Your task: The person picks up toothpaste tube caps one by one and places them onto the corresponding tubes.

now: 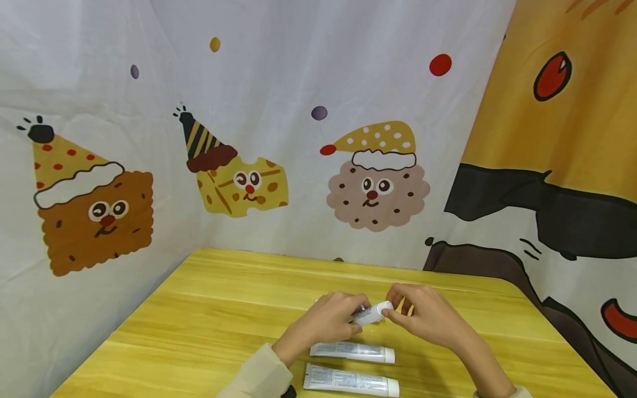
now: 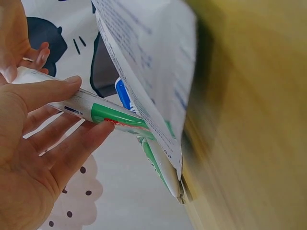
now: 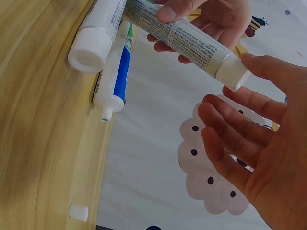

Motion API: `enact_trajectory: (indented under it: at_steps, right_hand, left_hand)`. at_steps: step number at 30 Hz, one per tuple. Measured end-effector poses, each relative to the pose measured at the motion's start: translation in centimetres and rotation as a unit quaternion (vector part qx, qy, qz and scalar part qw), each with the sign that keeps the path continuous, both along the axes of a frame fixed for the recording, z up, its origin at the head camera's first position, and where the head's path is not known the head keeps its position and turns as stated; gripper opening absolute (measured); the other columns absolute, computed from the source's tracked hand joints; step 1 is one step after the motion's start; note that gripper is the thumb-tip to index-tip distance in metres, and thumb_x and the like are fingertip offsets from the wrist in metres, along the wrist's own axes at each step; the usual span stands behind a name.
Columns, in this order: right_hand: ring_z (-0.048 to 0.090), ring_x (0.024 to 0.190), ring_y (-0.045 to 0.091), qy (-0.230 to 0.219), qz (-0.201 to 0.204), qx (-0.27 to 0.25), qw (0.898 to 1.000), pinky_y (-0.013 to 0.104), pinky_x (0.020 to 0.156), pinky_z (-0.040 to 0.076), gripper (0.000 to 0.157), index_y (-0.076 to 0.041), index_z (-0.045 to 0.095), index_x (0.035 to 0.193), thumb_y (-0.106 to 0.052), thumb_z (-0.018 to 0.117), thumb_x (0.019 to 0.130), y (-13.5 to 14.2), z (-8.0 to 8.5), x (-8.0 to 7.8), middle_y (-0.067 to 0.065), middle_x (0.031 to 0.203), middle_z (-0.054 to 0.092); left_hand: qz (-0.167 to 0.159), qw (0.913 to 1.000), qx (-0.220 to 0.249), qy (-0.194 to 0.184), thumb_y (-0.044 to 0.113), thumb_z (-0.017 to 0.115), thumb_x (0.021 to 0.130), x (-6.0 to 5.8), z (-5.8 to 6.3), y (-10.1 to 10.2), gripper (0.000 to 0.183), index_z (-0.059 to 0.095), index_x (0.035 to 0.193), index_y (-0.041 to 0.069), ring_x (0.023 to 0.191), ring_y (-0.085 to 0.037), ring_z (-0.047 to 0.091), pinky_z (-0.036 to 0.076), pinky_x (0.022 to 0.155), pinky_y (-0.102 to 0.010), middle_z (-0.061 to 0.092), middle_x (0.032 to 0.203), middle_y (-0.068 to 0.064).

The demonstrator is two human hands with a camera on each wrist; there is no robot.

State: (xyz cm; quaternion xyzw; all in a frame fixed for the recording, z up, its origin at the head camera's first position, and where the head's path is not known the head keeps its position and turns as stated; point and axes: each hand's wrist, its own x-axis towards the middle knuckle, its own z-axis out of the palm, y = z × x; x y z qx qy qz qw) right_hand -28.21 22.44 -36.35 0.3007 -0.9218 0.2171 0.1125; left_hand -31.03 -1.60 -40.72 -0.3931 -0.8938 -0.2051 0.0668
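My left hand (image 1: pixel 332 316) holds a white toothpaste tube (image 3: pixel 184 42) with green print between its thumb and fingers, off the table. At that tube's capped end, my right hand (image 1: pixel 425 314) pinches the white cap (image 3: pixel 232 72) with thumb and index finger; its other fingers are spread. Two more capped toothpaste tubes lie side by side below the hands, a nearer tube (image 1: pixel 348 380) and a farther tube (image 1: pixel 348 351). Beyond them, in the right wrist view, an uncapped tube (image 3: pixel 112 86) with a blue and green print shows its bare nozzle.
A loose white cap (image 3: pixel 78 212) stands on the wooden table (image 1: pixel 239 309), apart from the tubes. Behind the table hangs a white cloth (image 1: pixel 278 83) printed with cartoon biscuits and cheese. A small dark object (image 1: pixel 288 392) shows at the bottom edge of the head view.
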Motion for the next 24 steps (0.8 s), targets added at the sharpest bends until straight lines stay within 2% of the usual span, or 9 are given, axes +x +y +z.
enact_trajectory:
  at_steps: [24]
  right_hand:
    - [0.057, 0.068, -0.005, -0.019, 0.002, 0.002, 1.0, 0.021, 0.056, 0.048, 0.017, -0.026, 0.068, 0.095, -0.042, 0.072, 0.096, 0.05, 0.03, -0.04, -0.018, 0.08, 0.065]
  left_hand:
    - [0.003, 0.9999, -0.015, 0.008, 0.021, 0.08, 0.09, 0.08, -0.01, 0.07, 0.032, 0.069, 0.12, 0.02, 0.075, 0.002, 0.06, 0.048, 0.066, -0.016, 0.076, 0.103, 0.007]
